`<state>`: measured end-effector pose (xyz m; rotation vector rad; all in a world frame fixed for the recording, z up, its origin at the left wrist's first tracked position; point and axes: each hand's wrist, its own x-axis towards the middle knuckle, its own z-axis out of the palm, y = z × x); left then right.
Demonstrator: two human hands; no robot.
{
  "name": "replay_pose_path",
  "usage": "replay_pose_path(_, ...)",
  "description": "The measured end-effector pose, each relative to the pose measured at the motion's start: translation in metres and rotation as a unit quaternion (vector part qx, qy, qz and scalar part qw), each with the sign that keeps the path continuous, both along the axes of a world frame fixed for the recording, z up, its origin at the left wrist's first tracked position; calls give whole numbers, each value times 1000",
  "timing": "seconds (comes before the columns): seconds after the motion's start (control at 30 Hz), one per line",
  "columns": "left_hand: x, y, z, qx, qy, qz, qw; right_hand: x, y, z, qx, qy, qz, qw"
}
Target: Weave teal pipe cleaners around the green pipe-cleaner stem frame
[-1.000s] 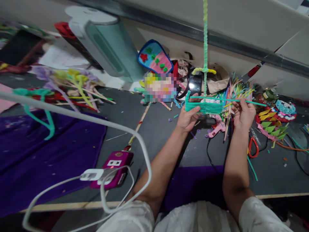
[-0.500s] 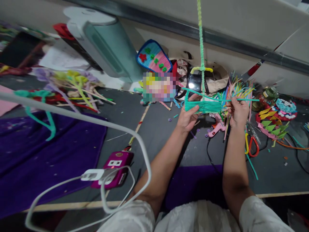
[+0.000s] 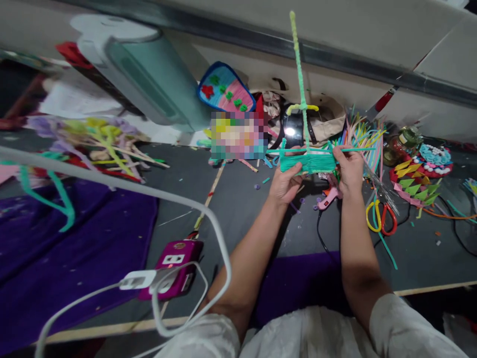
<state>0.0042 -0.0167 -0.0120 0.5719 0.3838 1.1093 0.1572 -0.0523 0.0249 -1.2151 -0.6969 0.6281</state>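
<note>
A teal panel of pipe cleaners point(image 3: 307, 163), laid in close rows, is raised above the table in both hands. My left hand point(image 3: 286, 183) is closed on its left part, thumb on the near side. My right hand point(image 3: 350, 169) pinches at the panel's right end, where a loose teal pipe cleaner point(image 3: 359, 149) runs across the top and sticks out on both sides. Short teal ends stand up at the panel's two upper corners. A tall green-and-yellow twisted stem point(image 3: 300, 69) with a yellow crosspiece point(image 3: 315, 108) rises from behind the panel's middle.
Beyond the hands are a pipe-cleaner bundle point(image 3: 368, 132), glass jar point(image 3: 410, 139) and canvas bag point(image 3: 330, 127). A pink glue gun point(image 3: 328, 199) and scissors point(image 3: 388, 219) lie nearby. At left are a purple power strip point(image 3: 175, 263), white cable point(image 3: 219, 223), purple cloth point(image 3: 112, 238) and teal container point(image 3: 160, 74).
My right hand has moved left, up against the panel's right end. The loose pipe cleaner has shifted left and now lies level. The camera view has shifted slightly.
</note>
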Motion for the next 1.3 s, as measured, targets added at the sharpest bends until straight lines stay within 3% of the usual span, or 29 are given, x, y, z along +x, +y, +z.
replay_pose_path(0.43, 3, 5, -6, -19, 29, 26, 999, 5, 3, -7, 1, -34, -16, 999)
replay_pose_path(0.87, 3, 14, -15, -41, 38, 62, 996, -6, 5, -6, -9, 13, -12, 1000)
replay_pose_path(1.3, 0, 16, -12, -47, 33, 61, 996, -2, 5, -6, -35, -39, -19, 998)
